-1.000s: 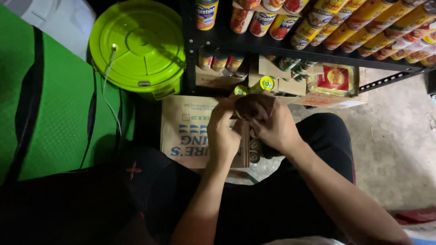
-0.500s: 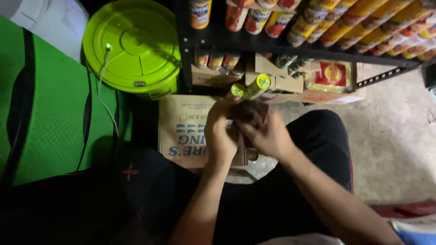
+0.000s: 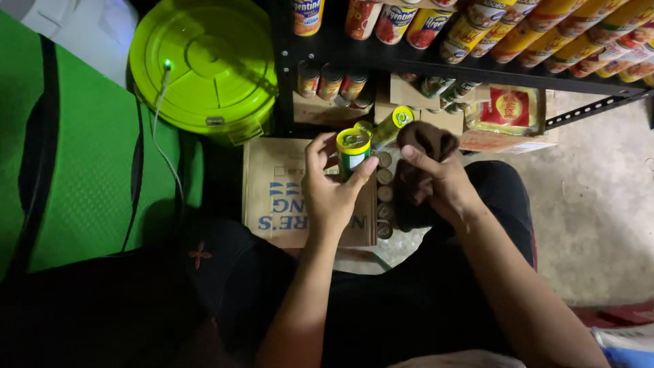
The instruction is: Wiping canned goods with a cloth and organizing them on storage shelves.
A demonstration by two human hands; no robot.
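Can (image 3: 353,151) sits upright in left hand (image 3: 334,187), beside cloth-holding right hand (image 3: 436,180).

A black metal shelf (image 3: 436,65) stacked with rows of cans (image 3: 545,34) stands over a grey concrete floor (image 3: 599,218). A lime-green round lid (image 3: 201,65) lies left, in dim light.

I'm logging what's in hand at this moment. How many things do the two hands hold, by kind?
small yellow-topped can, in the left hand: 1
dark brown cloth, in the right hand: 1
Total: 2
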